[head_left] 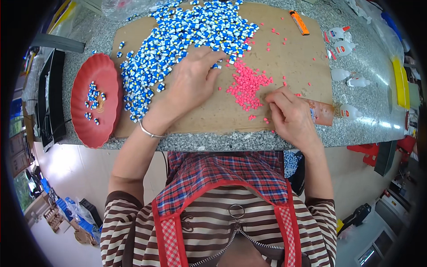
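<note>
A large heap of small blue-and-white pieces (pixel 187 31) with yellow spots covers the far left of a brown cardboard sheet (pixel 195 120). My left hand (pixel 193 75) reaches over the heap's near edge, thumb and index finger closing around one small blue-and-white piece (pixel 216 66). To the right of it lies a loose pile of tiny pink pieces (pixel 247 86). Just right of that pile is my right hand (pixel 291 113), its fingers curled and the tips pinched together. Whatever those tips hold is too small or hidden to make out.
A red scalloped dish (pixel 80 120) with several blue-and-white pieces stands at the left. An orange utility knife (pixel 299 23) lies at the sheet's far right. White glue bottles (pixel 344 48) line the granite worktop's right side. A flat reddish-brown piece (pixel 322 112) lies beside my right hand.
</note>
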Demonstrator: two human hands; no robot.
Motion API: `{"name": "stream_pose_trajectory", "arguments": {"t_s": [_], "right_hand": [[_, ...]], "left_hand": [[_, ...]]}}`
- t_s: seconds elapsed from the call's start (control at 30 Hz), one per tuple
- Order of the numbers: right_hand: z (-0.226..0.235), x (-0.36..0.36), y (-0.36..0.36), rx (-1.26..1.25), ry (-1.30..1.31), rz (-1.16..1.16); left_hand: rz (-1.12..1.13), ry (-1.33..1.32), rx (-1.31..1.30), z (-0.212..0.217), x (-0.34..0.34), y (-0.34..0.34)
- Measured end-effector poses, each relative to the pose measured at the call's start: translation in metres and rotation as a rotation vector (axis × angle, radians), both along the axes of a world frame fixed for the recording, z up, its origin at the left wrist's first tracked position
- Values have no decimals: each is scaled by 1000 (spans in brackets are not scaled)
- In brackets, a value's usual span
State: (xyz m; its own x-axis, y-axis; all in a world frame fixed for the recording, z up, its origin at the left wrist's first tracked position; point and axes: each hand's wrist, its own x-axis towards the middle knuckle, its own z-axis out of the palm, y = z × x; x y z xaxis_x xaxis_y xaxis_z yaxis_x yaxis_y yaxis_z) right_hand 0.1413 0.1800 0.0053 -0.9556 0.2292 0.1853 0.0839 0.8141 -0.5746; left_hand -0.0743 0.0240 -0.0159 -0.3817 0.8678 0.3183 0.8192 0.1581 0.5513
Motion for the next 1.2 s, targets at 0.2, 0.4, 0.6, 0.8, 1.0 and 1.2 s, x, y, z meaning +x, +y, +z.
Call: {"name": "stream_pose_trajectory", "arguments": {"t_s": [0.2, 0.4, 0.6, 0.8, 1.0, 1.2], "right_hand": [[-8, 4, -12, -60, 15, -73], [-13, -3, -14, 49, -4, -15], [-16, -4, -19, 143, -55, -41], [-11, -7, -20, 38, 13, -96], [-6, -9, -31, -293, 290, -50], [-3, -8, -27, -306, 322, 31]], "left_hand": [[134, -216, 5, 12, 13, -25], [128, -604, 120, 17, 47, -41], [37, -1348, 40, 8, 81, -33], [-42, -1338, -1, 3, 83, -22], [-61, -1424, 53, 3, 92, -13], [-82, -1418, 123, 4, 92, -13]]}}
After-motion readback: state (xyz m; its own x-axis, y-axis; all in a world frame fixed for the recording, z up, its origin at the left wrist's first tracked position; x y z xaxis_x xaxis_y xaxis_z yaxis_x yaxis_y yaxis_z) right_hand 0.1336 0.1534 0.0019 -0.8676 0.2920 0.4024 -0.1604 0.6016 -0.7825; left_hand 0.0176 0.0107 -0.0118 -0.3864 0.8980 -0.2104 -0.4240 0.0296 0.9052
